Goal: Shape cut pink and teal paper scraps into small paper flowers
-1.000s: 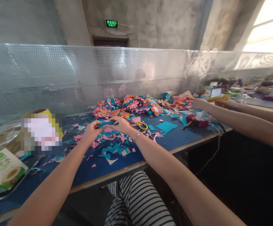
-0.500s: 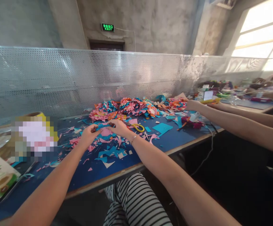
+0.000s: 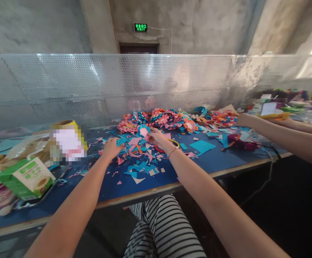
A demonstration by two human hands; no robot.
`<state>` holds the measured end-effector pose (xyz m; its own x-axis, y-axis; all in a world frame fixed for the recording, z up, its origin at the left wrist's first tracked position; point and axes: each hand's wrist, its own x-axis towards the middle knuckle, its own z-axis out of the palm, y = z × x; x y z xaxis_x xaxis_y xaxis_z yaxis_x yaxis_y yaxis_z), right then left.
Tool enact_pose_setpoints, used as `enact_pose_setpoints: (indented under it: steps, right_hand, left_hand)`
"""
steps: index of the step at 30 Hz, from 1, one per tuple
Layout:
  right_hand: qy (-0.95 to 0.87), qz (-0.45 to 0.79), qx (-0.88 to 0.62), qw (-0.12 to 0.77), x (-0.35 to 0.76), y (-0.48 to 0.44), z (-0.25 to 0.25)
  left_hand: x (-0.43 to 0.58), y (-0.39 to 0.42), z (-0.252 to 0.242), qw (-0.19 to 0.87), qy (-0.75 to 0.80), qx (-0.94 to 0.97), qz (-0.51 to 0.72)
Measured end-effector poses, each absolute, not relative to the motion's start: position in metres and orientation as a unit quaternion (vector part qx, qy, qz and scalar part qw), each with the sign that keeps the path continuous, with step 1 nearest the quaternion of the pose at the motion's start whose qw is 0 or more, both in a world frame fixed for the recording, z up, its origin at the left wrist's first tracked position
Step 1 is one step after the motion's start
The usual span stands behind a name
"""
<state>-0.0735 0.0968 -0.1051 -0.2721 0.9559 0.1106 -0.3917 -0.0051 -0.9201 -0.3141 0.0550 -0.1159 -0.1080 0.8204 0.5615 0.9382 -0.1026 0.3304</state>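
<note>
My right hand (image 3: 158, 138) is closed on the edge of a flower (image 3: 144, 132) with a blue fringed rim and a pink middle, raised a little above the table. Apart from it, my left hand (image 3: 112, 148) hovers low over the scraps with fingers loosely stretched. Blue pieces (image 3: 120, 141) show at its fingertips; whether they touch is unclear. Beneath my right wrist lie scissors (image 3: 175, 142) with yellow and red handles, partly hidden. Behind both hands is a heap of pink, blue and orange fringed flowers (image 3: 166, 118).
Blue and pink cut scraps (image 3: 142, 168) litter the blue tabletop (image 3: 113, 188). A flat blue sheet (image 3: 203, 146) lies to the right. On the left stand a green-and-white box (image 3: 27, 177) and a tray. A perforated metal screen (image 3: 97, 89) runs behind. Another person's arms (image 3: 269, 130) reach in from the right.
Both hands were together on the blue-and-pink flower. My left hand has let go and moved away left; my right hand carries the flower up toward the heap. The view has turned left.
</note>
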Motion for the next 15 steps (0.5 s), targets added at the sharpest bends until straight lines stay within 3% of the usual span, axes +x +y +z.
enact_pose_setpoints:
  steps: [5,12,15]
  right_hand:
    - [-0.559,0.622,-0.319,0.446,-0.079,0.095,-0.113]
    - [-0.563,0.583,-0.35,0.47,-0.075,0.103,-0.113]
    - [-0.647,0.468,-0.395,0.453,-0.076,0.107,-0.118]
  left_hand:
    - [-0.323,0.06,-0.126,0.037,-0.682,-0.714,-0.156]
    - [-0.324,0.057,-0.125,0.072,-0.648,-0.73,-0.204]
    - [-0.32,0.054,-0.123,0.085,-0.649,-0.719,-0.233]
